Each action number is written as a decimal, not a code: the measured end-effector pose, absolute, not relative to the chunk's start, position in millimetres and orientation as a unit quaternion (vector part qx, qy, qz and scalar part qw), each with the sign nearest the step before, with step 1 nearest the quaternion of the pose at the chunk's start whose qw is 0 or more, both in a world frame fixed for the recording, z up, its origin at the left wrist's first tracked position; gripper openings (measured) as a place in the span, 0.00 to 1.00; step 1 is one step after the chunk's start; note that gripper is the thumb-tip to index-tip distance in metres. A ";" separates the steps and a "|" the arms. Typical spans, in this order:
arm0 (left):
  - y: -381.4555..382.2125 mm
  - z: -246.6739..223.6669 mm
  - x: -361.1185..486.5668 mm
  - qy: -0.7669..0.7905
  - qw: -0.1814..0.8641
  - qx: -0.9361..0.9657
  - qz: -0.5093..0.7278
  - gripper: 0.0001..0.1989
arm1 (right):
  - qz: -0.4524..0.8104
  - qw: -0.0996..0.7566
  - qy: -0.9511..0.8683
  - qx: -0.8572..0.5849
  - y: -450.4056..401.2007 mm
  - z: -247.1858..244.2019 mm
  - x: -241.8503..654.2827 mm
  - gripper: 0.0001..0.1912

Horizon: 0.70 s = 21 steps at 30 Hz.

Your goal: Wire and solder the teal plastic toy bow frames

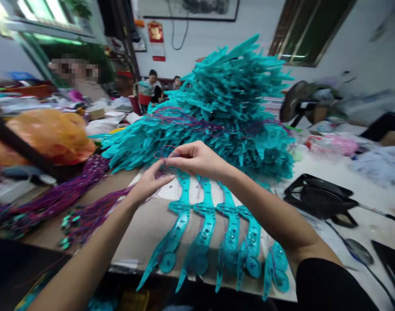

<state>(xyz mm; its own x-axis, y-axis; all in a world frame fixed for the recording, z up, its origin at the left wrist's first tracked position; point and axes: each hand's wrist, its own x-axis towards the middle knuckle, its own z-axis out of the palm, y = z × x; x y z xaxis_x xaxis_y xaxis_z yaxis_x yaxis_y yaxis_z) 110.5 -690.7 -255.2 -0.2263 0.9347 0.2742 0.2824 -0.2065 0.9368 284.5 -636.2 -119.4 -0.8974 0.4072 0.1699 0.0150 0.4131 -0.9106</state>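
Note:
Both my hands meet over the back of the work board, with thin red and blue wires (165, 152) pinched between their fingertips. My left hand (153, 179) is closed on the lower part of the wires. From the right, my right hand (197, 162) pinches them near a small loop. Below my hands, several turquoise plastic parts (204, 224) lie in a row on the board (142, 233), each with a round disc and a pointed end. Bundles of purple-red wires (100, 207) with small green connectors lie left of my left forearm.
A tall heap of turquoise parts (229, 90) stands behind my hands, with wires strewn across it. An orange plastic bag (48, 134) sits at left. On the right are a black square fan (318, 194) and cables. People (155, 86) are in the background.

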 end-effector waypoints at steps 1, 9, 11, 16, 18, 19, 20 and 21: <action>-685.1 -253.6 132.3 0.510 0.376 0.548 0.547 0.26 | 0.502 0.200 -0.828 -0.151 -634.8 -112.6 308.5 0.12; -655.0 -231.7 269.6 0.271 0.699 0.474 0.462 0.16 | 0.373 0.342 -0.794 -0.337 -586.2 -90.2 497.3 0.16; -632.1 -212.6 283.0 0.305 0.661 0.507 0.461 0.14 | 0.308 0.394 -0.779 -0.378 -562.0 -83.8 539.9 0.14; -536.1 -145.0 317.8 0.432 0.405 0.587 0.553 0.13 | 0.134 0.478 -0.740 -0.454 -474.1 -77.6 625.4 0.11; -493.1 -123.9 340.9 0.478 0.284 0.617 0.558 0.12 | 0.054 0.507 -0.719 -0.472 -435.4 -82.6 644.8 0.12; -473.6 -117.0 352.8 0.498 0.228 0.633 0.548 0.12 | 0.016 0.512 -0.709 -0.485 -417.9 -86.5 651.1 0.12; -456.6 -112.6 363.8 0.515 0.178 0.651 0.529 0.12 | -0.013 0.506 -0.702 -0.501 -402.6 -91.2 655.4 0.12; -442.8 -110.7 372.8 0.532 0.131 0.667 0.505 0.12 | -0.029 0.490 -0.702 -0.517 -390.0 -96.4 658.2 0.11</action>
<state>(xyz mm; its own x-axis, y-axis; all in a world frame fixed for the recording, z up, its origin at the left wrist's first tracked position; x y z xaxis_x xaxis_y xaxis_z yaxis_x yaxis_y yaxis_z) 372.8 -442.8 -110.7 -0.0746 0.8420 0.5342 0.5771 -0.4004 0.7118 658.2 -390.0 -96.4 0.0135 0.6967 0.7172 0.7535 0.4644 -0.4654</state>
